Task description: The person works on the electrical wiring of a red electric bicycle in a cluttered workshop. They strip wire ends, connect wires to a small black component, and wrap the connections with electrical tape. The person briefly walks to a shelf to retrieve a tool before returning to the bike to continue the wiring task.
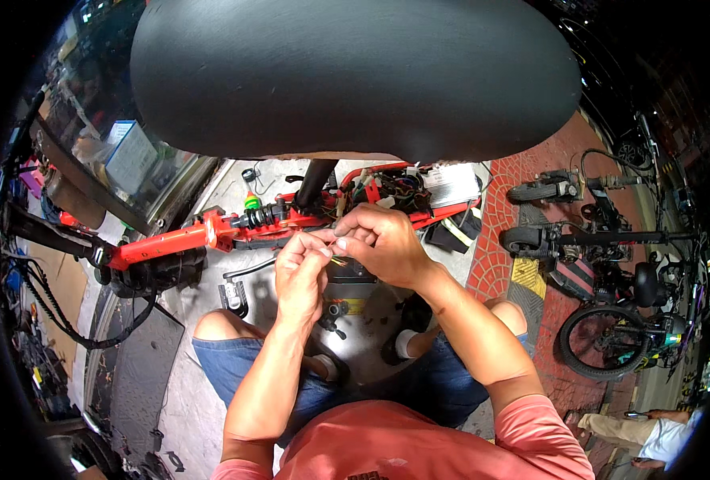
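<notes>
My left hand point(300, 272) and my right hand point(385, 244) meet fingertip to fingertip above the red frame point(175, 244) of an electric bike or scooter. Both are closed in a pinch on a thin reddish wire point(333, 242), mostly hidden by the fingers. Below the fingertips, a few wire ends point(339, 261) show yellow. Behind my right hand, the open frame compartment holds a tangle of wires point(395, 189), and a silver finned box point(452, 186) sits at its right end.
A large black saddle point(355, 76) overhangs the work. A crank pedal point(232, 296) sticks out near my left knee. At the left stands a glass case with a box point(133, 156). Parked scooters point(559, 236) and a bicycle wheel point(607, 342) line the right; a person point(643, 436) is at lower right.
</notes>
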Action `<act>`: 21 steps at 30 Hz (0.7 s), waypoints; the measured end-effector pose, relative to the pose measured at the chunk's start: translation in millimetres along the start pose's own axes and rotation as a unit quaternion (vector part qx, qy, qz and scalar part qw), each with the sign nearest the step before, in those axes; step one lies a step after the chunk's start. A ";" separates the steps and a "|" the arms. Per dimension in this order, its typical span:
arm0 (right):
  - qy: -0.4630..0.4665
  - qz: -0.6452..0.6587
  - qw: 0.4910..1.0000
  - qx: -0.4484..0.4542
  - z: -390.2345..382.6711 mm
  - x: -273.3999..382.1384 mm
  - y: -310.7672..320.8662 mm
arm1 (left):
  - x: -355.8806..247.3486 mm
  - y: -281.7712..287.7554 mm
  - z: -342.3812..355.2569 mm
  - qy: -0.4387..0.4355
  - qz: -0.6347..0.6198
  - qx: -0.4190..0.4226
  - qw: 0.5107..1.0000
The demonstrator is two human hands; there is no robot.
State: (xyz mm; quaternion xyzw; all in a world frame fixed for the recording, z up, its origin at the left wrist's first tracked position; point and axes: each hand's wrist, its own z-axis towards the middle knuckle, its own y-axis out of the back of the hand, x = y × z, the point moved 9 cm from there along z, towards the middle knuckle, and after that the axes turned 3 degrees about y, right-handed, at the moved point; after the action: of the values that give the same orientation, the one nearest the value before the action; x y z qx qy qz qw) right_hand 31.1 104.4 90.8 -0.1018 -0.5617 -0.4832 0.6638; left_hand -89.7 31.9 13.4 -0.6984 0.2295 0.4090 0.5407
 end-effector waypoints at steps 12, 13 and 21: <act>0.134 -0.126 0.983 0.012 -1.9 28.3 7.8 | 0.7 -6.9 1.5 0.004 0.026 0.015 1.000; 0.150 -0.131 0.980 0.008 -1.9 28.6 9.5 | 1.0 -9.1 1.8 -0.001 0.022 0.017 1.000; 0.124 -0.141 0.982 -0.009 -7.8 23.0 19.6 | -0.3 -23.1 0.4 -0.046 0.036 0.043 0.997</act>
State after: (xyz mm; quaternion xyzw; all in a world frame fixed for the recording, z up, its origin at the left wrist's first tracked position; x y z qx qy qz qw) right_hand 48.7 97.0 115.5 0.0338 -0.4794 -0.5859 0.6526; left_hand -72.3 39.4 26.7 -0.6462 0.2466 0.4499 0.5650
